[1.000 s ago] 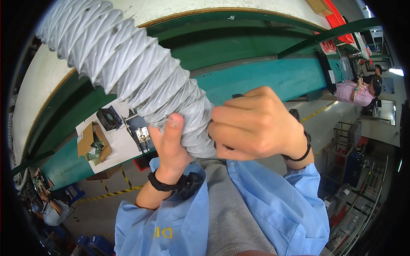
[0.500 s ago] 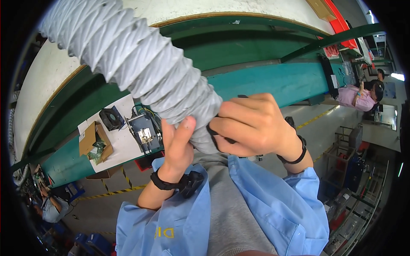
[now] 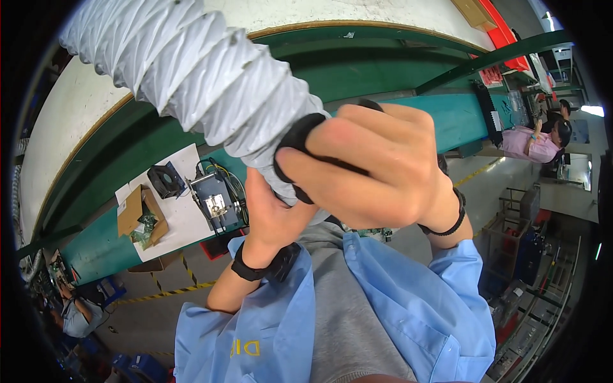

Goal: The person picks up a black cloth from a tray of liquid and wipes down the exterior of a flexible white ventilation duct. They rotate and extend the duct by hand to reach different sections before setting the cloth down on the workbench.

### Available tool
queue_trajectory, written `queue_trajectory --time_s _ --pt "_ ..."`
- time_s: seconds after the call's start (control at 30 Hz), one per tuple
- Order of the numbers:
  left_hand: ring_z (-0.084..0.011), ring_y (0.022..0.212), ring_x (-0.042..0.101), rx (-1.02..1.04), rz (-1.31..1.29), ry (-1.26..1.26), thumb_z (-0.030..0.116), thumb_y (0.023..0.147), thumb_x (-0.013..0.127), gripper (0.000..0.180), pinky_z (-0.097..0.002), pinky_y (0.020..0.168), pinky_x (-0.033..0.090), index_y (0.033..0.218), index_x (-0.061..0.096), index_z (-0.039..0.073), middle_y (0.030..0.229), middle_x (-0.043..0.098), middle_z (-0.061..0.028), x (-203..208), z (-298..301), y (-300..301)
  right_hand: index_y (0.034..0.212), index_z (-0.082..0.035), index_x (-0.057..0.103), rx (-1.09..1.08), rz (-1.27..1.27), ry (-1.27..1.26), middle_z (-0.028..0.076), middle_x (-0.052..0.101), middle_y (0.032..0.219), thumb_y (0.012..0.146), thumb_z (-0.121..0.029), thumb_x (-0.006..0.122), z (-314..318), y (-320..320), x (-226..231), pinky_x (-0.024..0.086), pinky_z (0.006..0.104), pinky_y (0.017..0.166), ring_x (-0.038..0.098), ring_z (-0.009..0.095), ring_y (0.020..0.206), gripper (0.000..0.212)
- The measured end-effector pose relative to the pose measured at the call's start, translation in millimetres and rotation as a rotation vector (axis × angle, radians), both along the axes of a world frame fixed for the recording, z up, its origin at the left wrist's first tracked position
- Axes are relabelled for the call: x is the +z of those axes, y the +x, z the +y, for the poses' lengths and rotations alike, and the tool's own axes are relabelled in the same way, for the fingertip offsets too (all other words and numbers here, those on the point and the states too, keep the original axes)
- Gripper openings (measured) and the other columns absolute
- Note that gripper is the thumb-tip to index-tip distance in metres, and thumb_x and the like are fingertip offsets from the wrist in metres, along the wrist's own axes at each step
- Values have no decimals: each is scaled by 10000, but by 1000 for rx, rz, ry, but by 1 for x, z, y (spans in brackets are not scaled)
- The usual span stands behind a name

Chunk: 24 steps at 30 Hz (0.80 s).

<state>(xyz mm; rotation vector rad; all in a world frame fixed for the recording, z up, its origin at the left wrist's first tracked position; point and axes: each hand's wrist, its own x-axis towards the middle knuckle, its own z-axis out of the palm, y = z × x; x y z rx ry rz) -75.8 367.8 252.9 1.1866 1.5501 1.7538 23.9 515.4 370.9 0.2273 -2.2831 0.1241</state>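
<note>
A pale grey ribbed flexible duct hose [image 3: 191, 76] slants from the upper left down to my hands. Around its lower end my left hand [image 3: 271, 207] is closed, with some fingers hidden behind the hose. My right hand [image 3: 377, 169] is curled tight over a black strip [image 3: 303, 137] that crosses the hose near that end. Another bit of black shows above the right knuckles. Whether the strip is tape or a strap, I cannot tell. The very end of the hose is partly covered by my hands.
Beyond my hands runs a green bench [image 3: 396, 124] below a white shelf [image 3: 357, 13]. On the left are a cardboard box [image 3: 132, 210] with green circuit boards, a black fan [image 3: 167, 180] and a metal fixture [image 3: 217, 199]. People work at far right and far left.
My right hand has risen and come closer, bringing more of the black strip into sight over the hose. The left hand has turned slightly, still around the hose end.
</note>
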Motion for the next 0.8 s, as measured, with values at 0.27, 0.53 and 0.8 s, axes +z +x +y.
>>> queue_trajectory --time_s 0.27,0.53,0.8 --pt "-211 1094 667 59 169 72 172 743 869 832 -346 937 533 1431 454 -43 1207 686 -131 4 -10 -1 803 -68 661 -42 -215 183 0 475 723 511 -131 723 -12 -12 29 295 280 421 471 134 517 306" --pt "-250 1293 570 -58 -180 208 435 814 808 966 -397 1090 437 1514 370 -66 1411 573 -196 -6 -17 -3 882 -52 647 71 -301 108 22 519 785 605 -75 787 18 -10 26 390 333 443 534 174 551 311" --pt "-304 1411 470 -62 -790 259 444 864 745 1000 -437 1187 344 1580 238 -37 1544 434 -207 -2 -1 -24 905 -39 665 110 -255 160 55 574 784 616 -40 785 18 -13 19 412 322 462 569 200 570 313"
